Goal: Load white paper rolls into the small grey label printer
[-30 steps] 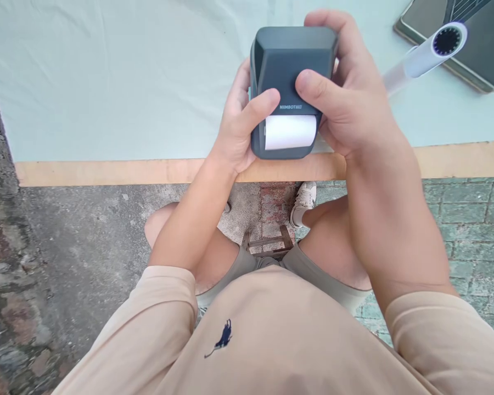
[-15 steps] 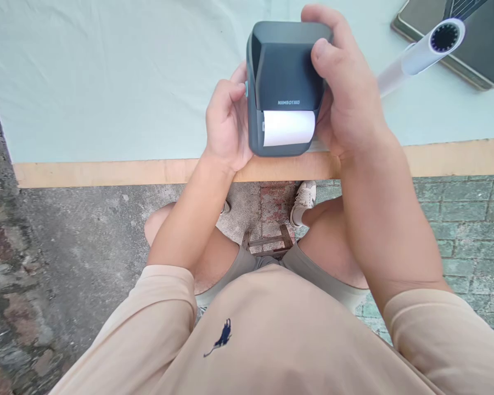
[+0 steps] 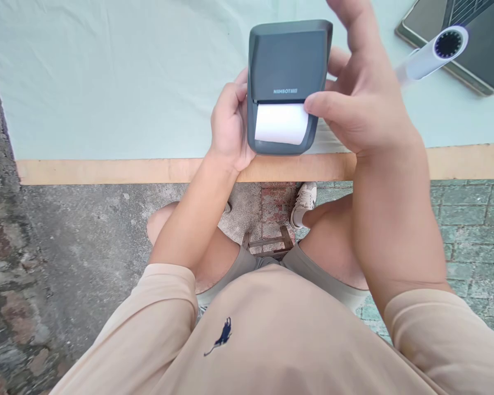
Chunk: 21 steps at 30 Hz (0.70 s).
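A dark grey label printer [image 3: 290, 63], marked NIIMBOT, is held up over the near edge of the table. White label paper [image 3: 280, 123] sticks out of the slot at its lower front. My left hand [image 3: 233, 123] grips the printer from the left side and underneath, its fingers partly hidden behind the body. On the right, my right hand [image 3: 362, 90] has its fingers spread, the index finger stretched upward. The tip of its thumb rests at the upper right corner of the label paper; other fingertips are near the printer's right side.
Pale green cloth [image 3: 119, 82] covers the table, with a bare wooden strip [image 3: 107, 171] along the near edge. To the right stand a white tube-shaped object [image 3: 430, 60] with a dark round end and a dark flat device [image 3: 483, 52]. My knees are below the table edge.
My right hand has let go of the printer's upper right side and moved right and down, thumb now at the label paper. The printer has tilted a little; my left hand keeps its grip.
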{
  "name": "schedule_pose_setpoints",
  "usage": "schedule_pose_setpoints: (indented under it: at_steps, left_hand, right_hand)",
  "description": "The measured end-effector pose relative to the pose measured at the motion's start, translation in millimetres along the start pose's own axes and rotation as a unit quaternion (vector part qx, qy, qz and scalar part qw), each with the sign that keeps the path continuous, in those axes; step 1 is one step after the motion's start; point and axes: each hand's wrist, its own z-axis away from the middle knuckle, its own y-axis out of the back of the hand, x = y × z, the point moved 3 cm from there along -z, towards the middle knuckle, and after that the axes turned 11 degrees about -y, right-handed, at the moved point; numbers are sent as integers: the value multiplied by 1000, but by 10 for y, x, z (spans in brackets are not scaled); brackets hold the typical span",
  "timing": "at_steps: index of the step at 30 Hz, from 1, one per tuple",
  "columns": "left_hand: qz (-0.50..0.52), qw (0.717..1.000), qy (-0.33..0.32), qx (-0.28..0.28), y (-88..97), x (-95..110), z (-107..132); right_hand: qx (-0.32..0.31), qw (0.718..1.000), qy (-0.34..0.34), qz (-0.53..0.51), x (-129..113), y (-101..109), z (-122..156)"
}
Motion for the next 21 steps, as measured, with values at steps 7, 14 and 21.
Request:
schedule_pose_setpoints:
  at_steps: [7,14,21]
  left_hand:
    - [-22,999,6,34,32,-63,-14]
    - [6,999,33,-7,-67,21,72]
    - [27,997,28,-67,-205,124,162]
  right_hand:
    - [286,940,137,124,-234,115,31]
    - [96,898,47,427,-370,28,79]
    - [35,844,-71,530,-363,-5,48]
